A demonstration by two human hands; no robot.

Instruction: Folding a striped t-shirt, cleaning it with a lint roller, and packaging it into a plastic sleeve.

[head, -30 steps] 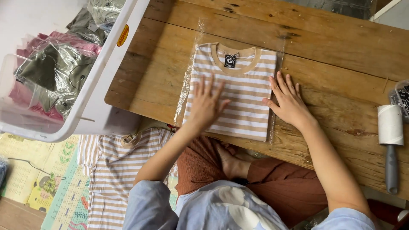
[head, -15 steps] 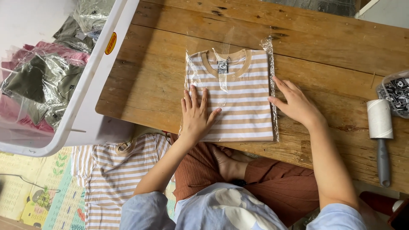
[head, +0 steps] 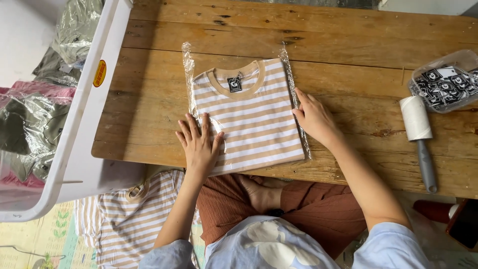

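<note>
A folded tan-and-white striped t-shirt [head: 254,112] lies in a clear plastic bag on the wooden table [head: 348,45], collar and black tag facing away from me. My left hand [head: 199,144] rests flat, fingers spread, on the shirt's lower left corner. My right hand [head: 313,118] presses with open fingers against the bag's right edge. The bag's open end [head: 234,50] sticks out past the collar.
A lint roller [head: 418,134] with a grey handle lies at the right, beside a clear tub of black tags [head: 445,82]. A white bin [head: 74,124] with bagged clothes stands at the left. More striped shirts [head: 127,219] lie on the floor by my knees.
The bagged shirt now lies squarer and further right on the table. My left hand has slid down to its lower left corner, and my right hand has moved up along the right edge.
</note>
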